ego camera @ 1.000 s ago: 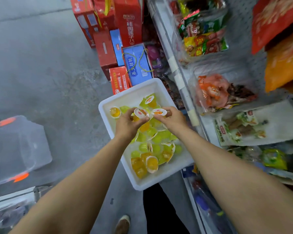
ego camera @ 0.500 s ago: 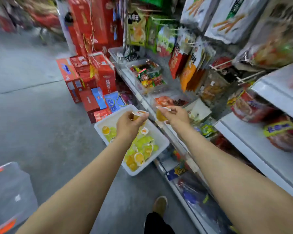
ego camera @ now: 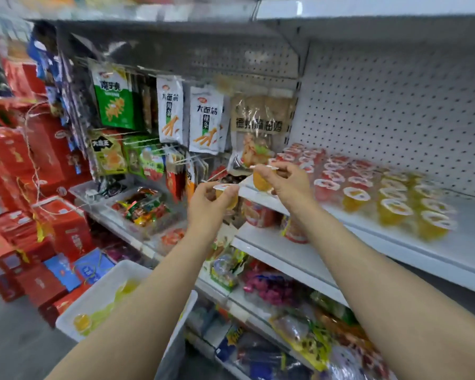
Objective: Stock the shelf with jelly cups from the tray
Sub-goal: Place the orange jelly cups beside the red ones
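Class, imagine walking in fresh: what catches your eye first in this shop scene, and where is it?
Two bare hands raised mid-frame, the left hand and right hand each holding a small orange jelly cup. Beyond them, rows of red and yellow jelly cups line the white metal shelf at right.

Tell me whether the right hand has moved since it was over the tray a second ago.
Yes. The right hand, gripping a jelly cup, has risen away from the white tray to the shelf edge.

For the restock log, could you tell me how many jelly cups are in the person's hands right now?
2: one orange jelly cup pinched in the left hand, another jelly cup gripped in the right hand, both raised before the shelf.
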A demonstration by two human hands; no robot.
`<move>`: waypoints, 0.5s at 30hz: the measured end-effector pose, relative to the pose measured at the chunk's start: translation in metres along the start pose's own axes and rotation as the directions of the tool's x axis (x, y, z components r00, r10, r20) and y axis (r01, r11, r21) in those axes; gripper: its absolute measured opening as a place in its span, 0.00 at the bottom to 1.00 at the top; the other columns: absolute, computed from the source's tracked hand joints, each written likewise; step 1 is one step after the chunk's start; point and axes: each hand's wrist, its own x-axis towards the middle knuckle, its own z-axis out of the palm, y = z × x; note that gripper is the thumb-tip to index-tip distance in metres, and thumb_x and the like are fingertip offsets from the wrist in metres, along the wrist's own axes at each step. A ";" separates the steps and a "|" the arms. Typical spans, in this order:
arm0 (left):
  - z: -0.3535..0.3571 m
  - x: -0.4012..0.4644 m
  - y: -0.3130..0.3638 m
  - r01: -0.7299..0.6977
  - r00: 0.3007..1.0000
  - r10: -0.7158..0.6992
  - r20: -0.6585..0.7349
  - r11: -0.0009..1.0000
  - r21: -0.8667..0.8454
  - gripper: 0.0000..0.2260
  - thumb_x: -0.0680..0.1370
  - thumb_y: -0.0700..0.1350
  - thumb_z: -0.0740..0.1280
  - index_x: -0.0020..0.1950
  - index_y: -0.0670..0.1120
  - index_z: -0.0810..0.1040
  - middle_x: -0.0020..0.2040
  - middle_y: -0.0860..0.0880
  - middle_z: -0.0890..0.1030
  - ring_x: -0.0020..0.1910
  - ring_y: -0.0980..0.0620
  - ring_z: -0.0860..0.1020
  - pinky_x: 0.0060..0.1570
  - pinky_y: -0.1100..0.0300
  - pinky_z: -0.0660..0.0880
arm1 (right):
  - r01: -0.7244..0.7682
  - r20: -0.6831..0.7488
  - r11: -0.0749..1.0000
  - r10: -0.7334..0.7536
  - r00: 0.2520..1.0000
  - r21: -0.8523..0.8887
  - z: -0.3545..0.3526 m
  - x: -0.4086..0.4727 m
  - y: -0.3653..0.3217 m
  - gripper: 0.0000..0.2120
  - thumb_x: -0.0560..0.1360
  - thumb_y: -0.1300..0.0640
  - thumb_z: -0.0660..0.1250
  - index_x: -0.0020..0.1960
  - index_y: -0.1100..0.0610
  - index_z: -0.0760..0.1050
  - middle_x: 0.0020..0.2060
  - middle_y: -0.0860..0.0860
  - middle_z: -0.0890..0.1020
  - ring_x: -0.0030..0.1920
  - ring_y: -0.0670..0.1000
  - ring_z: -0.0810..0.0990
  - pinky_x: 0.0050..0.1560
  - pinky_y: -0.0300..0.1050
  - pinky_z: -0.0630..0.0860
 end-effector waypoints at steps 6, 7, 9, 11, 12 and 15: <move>0.103 -0.014 0.043 -0.009 0.977 0.028 0.213 0.996 -0.087 0.30 0.65 0.67 0.74 0.58 0.50 0.78 0.50 0.50 0.82 0.49 0.50 0.81 0.52 0.48 0.80 | 0.007 -0.253 0.999 -0.015 0.967 -0.032 -0.116 0.001 -0.019 0.30 0.62 0.38 0.79 0.55 0.57 0.81 0.49 0.52 0.85 0.49 0.50 0.83 0.48 0.46 0.79; 0.118 -0.020 0.051 -0.018 0.969 0.040 0.243 0.995 -0.094 0.32 0.63 0.70 0.73 0.58 0.51 0.78 0.51 0.50 0.83 0.50 0.50 0.81 0.54 0.45 0.79 | 0.013 -0.285 1.000 -0.019 0.958 -0.023 -0.133 -0.002 -0.023 0.31 0.61 0.37 0.79 0.55 0.57 0.81 0.50 0.53 0.85 0.48 0.50 0.83 0.48 0.45 0.79; 0.149 -0.032 0.061 -0.022 0.954 0.059 0.294 0.992 -0.125 0.28 0.63 0.69 0.74 0.54 0.51 0.79 0.49 0.50 0.83 0.50 0.50 0.82 0.55 0.44 0.79 | 0.019 -0.347 1.000 -0.024 0.938 -0.018 -0.168 -0.005 -0.027 0.34 0.59 0.34 0.78 0.55 0.56 0.80 0.50 0.52 0.85 0.47 0.49 0.83 0.43 0.43 0.79; 0.180 -0.046 0.069 -0.012 0.943 0.059 0.328 0.990 -0.142 0.20 0.68 0.61 0.76 0.50 0.49 0.78 0.47 0.48 0.83 0.48 0.48 0.82 0.54 0.44 0.79 | 0.014 -0.391 1.000 -0.024 0.920 -0.028 -0.199 -0.006 -0.026 0.29 0.64 0.37 0.78 0.55 0.57 0.80 0.49 0.51 0.84 0.46 0.50 0.84 0.38 0.40 0.78; 0.195 -0.053 0.073 -0.011 0.937 0.065 0.343 0.988 -0.157 0.18 0.69 0.58 0.76 0.49 0.48 0.78 0.46 0.48 0.83 0.47 0.47 0.82 0.53 0.45 0.79 | 0.022 -0.417 0.999 -0.032 0.908 -0.030 -0.213 -0.005 -0.024 0.27 0.65 0.38 0.78 0.54 0.57 0.80 0.48 0.51 0.85 0.47 0.51 0.84 0.40 0.41 0.79; 0.239 -0.066 0.085 -0.007 0.921 0.078 0.381 0.983 -0.185 0.14 0.70 0.55 0.77 0.47 0.49 0.78 0.43 0.52 0.82 0.44 0.51 0.81 0.50 0.50 0.79 | 0.018 -0.498 0.999 -0.039 0.866 -0.048 -0.254 0.001 -0.021 0.26 0.62 0.36 0.78 0.49 0.55 0.81 0.45 0.49 0.85 0.46 0.50 0.83 0.48 0.48 0.80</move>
